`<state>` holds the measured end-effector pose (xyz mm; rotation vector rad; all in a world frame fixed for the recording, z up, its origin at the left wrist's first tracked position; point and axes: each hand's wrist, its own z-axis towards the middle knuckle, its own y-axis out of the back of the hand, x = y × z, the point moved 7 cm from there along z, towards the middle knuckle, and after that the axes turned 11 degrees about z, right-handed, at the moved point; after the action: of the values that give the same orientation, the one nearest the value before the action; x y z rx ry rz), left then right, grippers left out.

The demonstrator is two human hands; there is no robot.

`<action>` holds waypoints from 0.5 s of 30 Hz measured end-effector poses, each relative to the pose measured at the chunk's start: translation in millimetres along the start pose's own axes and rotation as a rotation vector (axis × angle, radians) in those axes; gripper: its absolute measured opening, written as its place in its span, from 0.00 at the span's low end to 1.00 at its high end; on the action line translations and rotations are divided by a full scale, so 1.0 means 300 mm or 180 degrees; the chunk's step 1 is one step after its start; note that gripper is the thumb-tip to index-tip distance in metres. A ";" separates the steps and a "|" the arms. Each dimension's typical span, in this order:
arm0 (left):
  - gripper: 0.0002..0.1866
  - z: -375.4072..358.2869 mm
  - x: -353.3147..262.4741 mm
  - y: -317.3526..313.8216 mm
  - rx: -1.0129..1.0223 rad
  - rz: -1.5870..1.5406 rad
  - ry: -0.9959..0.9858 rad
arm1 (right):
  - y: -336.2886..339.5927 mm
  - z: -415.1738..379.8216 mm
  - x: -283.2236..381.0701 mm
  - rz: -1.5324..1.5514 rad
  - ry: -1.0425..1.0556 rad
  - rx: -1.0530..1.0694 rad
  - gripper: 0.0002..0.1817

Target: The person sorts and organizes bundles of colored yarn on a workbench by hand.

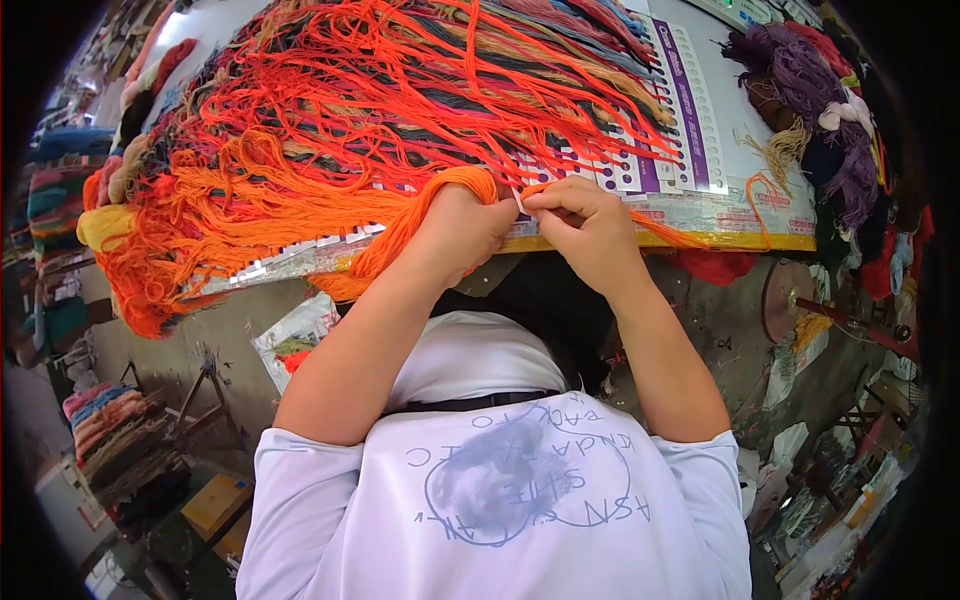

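My left hand (pixel 460 232) is closed at the table's near edge, with a thick hank of orange thread (pixel 392 243) looped over its back and hanging towards me. Close beside it, my right hand (pixel 592 232) pinches a strand of orange thread between thumb and forefinger. A small white strip, perhaps the edge of a punched card, shows between the fingertips of both hands. From under my right hand an orange tail (pixel 672 236) runs to the right along the table edge. What my left fingertips grip is partly hidden.
Red-orange threads (pixel 400 90) spread over the table, tied into white and purple punched cards (pixel 690 110). Orange hanks (pixel 150 280) hang off the left corner. Purple and other coloured hanks (pixel 825 95) lie at the right. A disc on a rod (pixel 790 300) stands below right.
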<state>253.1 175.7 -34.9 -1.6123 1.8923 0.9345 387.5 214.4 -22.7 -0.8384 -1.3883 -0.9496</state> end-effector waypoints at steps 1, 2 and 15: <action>0.04 0.006 0.010 0.000 -0.0043 -0.0082 -0.0034 | 0.000 -0.002 -0.009 -0.0001 -0.0135 -0.0023 0.08; 0.04 0.015 0.026 0.001 -0.0050 -0.0086 -0.0029 | -0.001 -0.004 -0.017 -0.0004 -0.0271 -0.0045 0.08; 0.06 -0.073 -0.043 0.441 -0.0260 -0.2003 -0.1094 | -0.077 -0.028 0.099 -0.1933 0.0498 -0.0058 0.04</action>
<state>127.4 177.1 14.0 -1.7931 1.0303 0.9317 368.6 195.7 5.3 -0.3371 -1.5253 -1.4561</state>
